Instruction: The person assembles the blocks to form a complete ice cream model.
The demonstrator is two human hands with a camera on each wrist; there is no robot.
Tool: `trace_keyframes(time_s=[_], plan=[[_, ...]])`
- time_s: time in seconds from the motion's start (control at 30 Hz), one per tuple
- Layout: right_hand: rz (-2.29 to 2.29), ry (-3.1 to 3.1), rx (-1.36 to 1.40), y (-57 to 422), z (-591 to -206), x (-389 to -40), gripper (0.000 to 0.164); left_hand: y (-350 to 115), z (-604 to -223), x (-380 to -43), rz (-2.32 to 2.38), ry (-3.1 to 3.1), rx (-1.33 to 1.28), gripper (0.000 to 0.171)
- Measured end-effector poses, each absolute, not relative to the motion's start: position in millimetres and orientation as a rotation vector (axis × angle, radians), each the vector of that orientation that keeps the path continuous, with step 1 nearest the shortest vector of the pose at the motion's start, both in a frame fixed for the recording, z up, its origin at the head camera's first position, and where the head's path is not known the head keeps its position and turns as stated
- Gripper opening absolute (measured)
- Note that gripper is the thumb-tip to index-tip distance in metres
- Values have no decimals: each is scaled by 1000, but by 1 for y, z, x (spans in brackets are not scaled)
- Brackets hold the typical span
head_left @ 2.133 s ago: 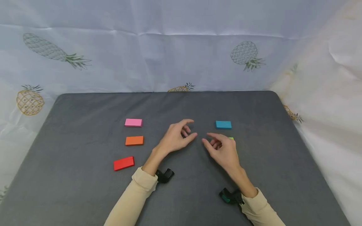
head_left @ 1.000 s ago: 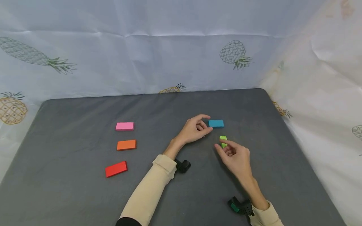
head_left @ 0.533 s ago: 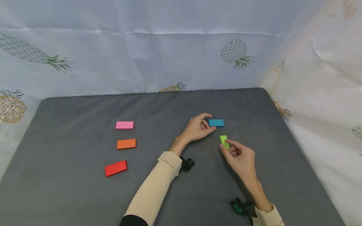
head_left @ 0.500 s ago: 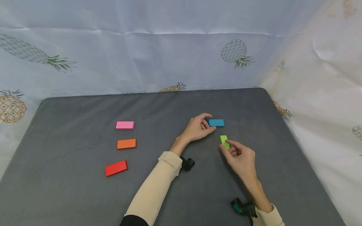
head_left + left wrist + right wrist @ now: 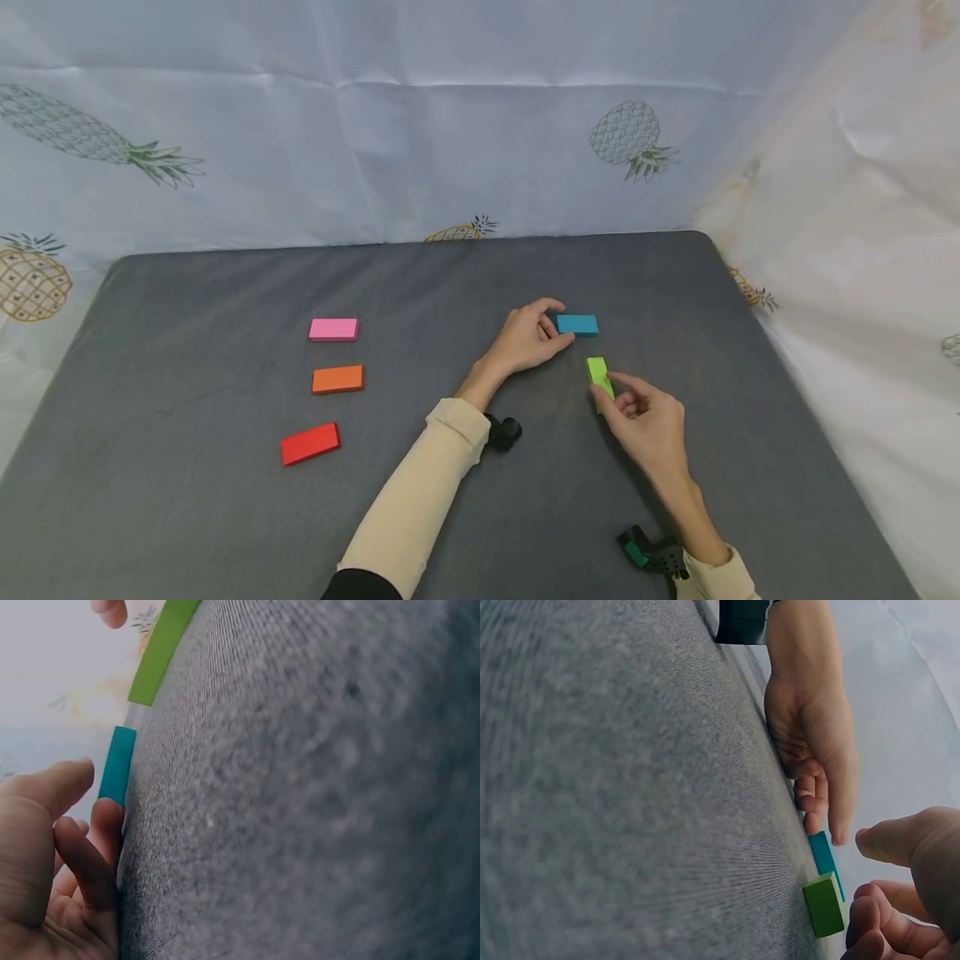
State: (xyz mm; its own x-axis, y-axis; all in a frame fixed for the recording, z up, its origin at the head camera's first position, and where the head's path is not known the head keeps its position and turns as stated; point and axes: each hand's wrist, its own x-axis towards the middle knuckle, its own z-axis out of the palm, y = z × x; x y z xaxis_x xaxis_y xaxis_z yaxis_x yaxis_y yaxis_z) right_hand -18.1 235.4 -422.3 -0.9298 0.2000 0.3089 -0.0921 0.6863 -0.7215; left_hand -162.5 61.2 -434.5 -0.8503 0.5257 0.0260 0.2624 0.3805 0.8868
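Observation:
A blue block (image 5: 577, 325) lies flat toward the far right part of the table. My left hand (image 5: 525, 337) is at its left end, thumb and index finger spread either side of that end. In the left wrist view the thumb stands apart from the blue block (image 5: 117, 765), while a fingertip is close to it; contact is unclear. Nearer me lies a light green block (image 5: 597, 373), its near end partly covered by my right hand (image 5: 648, 425). In the right wrist view, thumb and fingers are spread beside the green block (image 5: 825, 906), not closed round it.
On the left of the grey table (image 5: 187, 500) a pink block (image 5: 333, 330), an orange block (image 5: 338, 379) and a red block (image 5: 311, 443) form a column, the red one tilted. A pineapple-print white cloth (image 5: 375, 158) hangs behind the table.
My left hand has moved right from mid-table to the blue block. My right hand has drawn off the green block, uncovering most of it. The head view has turned slightly right.

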Motion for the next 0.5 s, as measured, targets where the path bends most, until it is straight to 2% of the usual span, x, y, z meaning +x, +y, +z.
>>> trace_keyframes(time_s=[0.5], plan=[[1012,-2619,-189,237,-427,-18,27,63,-433,-162,1440,2386,704,45]])
